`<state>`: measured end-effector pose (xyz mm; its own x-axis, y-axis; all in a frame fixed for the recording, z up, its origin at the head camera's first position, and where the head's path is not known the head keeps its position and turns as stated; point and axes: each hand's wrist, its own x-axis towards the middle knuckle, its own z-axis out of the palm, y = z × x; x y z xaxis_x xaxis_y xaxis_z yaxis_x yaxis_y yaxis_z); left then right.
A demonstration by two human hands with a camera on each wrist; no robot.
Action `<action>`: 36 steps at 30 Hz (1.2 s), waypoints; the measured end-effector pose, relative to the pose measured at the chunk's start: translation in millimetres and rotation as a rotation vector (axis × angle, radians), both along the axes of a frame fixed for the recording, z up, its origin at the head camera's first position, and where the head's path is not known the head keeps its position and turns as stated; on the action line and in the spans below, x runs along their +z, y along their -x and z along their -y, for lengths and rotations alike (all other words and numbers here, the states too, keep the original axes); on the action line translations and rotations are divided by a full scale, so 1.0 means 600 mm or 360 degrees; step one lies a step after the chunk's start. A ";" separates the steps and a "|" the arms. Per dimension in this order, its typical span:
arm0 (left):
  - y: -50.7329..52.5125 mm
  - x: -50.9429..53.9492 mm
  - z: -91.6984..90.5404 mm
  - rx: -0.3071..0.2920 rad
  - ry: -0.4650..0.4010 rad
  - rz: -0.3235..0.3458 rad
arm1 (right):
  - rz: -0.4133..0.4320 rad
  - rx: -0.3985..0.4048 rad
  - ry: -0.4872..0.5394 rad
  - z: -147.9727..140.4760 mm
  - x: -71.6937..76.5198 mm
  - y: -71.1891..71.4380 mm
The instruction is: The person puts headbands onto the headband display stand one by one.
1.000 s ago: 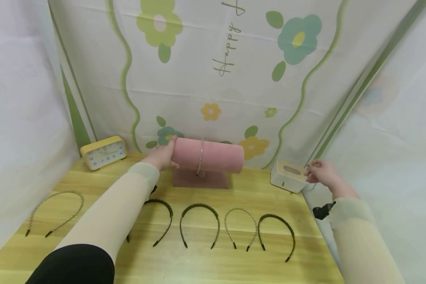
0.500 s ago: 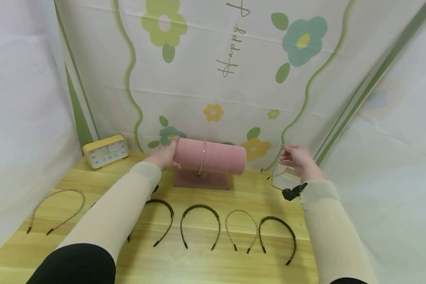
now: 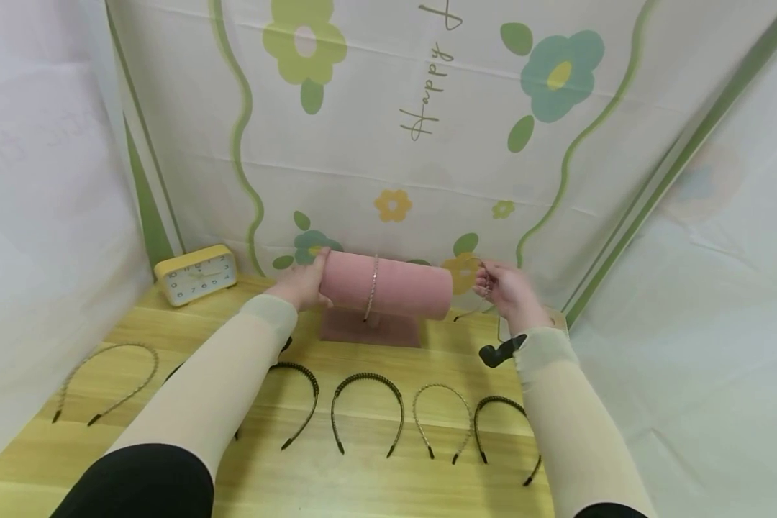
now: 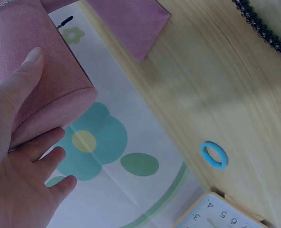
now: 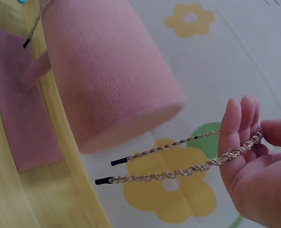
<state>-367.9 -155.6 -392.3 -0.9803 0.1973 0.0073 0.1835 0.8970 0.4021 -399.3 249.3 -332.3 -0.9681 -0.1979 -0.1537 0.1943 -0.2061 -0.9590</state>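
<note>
A pink roll-shaped display stand point(image 3: 411, 288) stands at the back of the table, with one beaded headband point(image 3: 373, 288) hung around its middle. My left hand point(image 3: 300, 285) holds the roll's left end; in the left wrist view the thumb lies along the pink cloth and the fingers sit at the end face. Beyond the right end, my right hand point(image 3: 508, 289) pinches a gold beaded headband point(image 5: 180, 171) at its arch. Both black tips of that headband point toward the roll's end face, apart from it, as the right wrist view shows.
Several headbands point(image 3: 367, 375) lie in a row along the table point(image 3: 337, 489), some partly behind the forearms. A yellow alarm clock point(image 3: 197, 275) stands back left, near a small blue ring point(image 4: 203, 152). A tissue box point(image 3: 559, 319) sits behind the right wrist.
My right hand has moved left from beside the tissue box to near the roll's right end, carrying the headband. The left hand keeps its hold on the roll.
</note>
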 end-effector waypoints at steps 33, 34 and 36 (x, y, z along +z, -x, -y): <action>0.001 0.002 -0.001 -0.0003 -0.0032 0.0020 | 0.0006 -0.0189 0.0235 0.091 -0.054 -0.003; 0.001 0.002 -0.001 -0.0005 -0.0034 0.0020 | 0.0006 -0.0202 0.0242 0.093 -0.055 -0.003; 0.000 0.003 -0.002 -0.0008 -0.0038 0.0019 | -0.0001 -0.0229 0.0243 0.098 -0.055 -0.005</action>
